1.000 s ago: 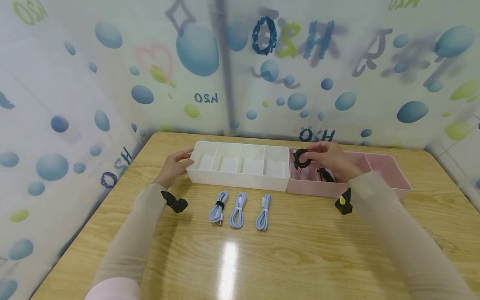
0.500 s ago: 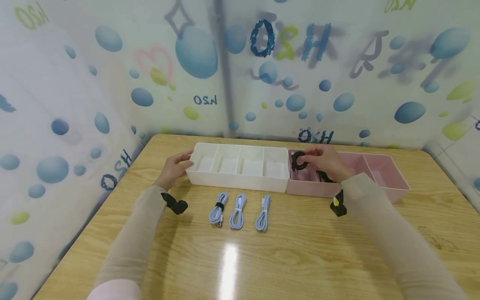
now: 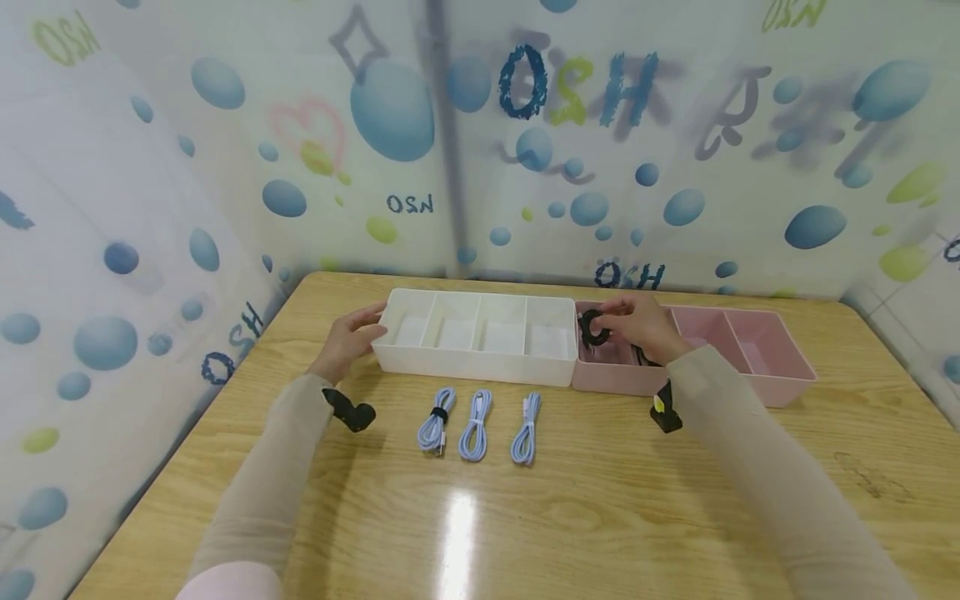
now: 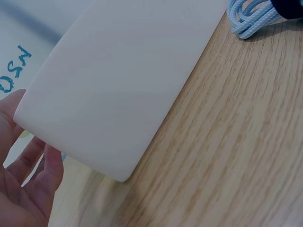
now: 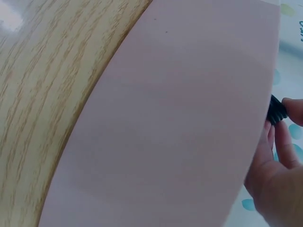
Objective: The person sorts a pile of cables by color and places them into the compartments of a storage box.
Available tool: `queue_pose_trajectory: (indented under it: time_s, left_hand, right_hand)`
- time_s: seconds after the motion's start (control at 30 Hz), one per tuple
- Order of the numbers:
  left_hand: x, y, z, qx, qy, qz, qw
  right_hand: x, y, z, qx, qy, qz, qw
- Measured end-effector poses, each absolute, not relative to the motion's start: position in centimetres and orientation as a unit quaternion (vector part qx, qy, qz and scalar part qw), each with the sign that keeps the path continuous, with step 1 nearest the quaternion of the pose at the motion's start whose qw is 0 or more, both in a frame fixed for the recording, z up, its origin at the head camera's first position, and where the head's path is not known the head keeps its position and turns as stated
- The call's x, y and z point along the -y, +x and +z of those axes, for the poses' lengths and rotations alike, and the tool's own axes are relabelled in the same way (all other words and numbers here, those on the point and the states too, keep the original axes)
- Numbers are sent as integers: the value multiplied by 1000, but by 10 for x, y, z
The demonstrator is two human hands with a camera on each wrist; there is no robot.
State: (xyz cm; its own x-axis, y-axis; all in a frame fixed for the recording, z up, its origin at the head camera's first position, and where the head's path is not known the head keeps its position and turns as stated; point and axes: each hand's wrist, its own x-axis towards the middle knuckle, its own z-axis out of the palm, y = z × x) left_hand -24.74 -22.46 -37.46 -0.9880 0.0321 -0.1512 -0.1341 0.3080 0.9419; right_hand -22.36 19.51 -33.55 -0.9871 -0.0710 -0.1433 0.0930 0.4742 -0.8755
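Over the leftmost compartment of the pink divided box (image 3: 622, 381), my right hand (image 3: 641, 323) pinches a coiled black cable (image 3: 595, 330). The thumb and fingers hold the coil's edge in the right wrist view, where the pink wall hides part of the cable (image 5: 276, 110). Another black cable (image 3: 643, 357) lies in the box, partly behind that hand. At the left end of the white divided box (image 3: 472, 364), my left hand (image 3: 349, 337) rests with loosely bent fingers touching the end wall. The left wrist view shows this hand (image 4: 28, 175) beside the box corner.
Three coiled light blue cables lie on the wooden table (image 3: 570, 525) before the white box: one with a black strap (image 3: 433, 425), a middle one (image 3: 476, 427) and a right one (image 3: 527, 429). Both boxes stand end to end near the patterned wall (image 3: 480, 150).
My right hand has shifted slightly left and lower with the black cable, which now sits deeper in the pink compartment. The left hand stays at the white box; the whole view has tilted slightly.
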Motion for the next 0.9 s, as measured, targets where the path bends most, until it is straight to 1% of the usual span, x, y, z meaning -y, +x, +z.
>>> queue_pose_trajectory:
  time_s: [0.17,0.67,0.9]
  left_hand:
    - [224,-248,-375,-806,-27,586,70]
    - [225,-248,-377,-809,-26,584,67]
    - [225,-249,-377,-809,-29,583,67]
  right_hand:
    - [-195,-225,-338,-845,14,-527,87]
    - [-185,-224,-340,-850,60,-520,63]
    - [-181,-224,-342,-862,55,-502,44]
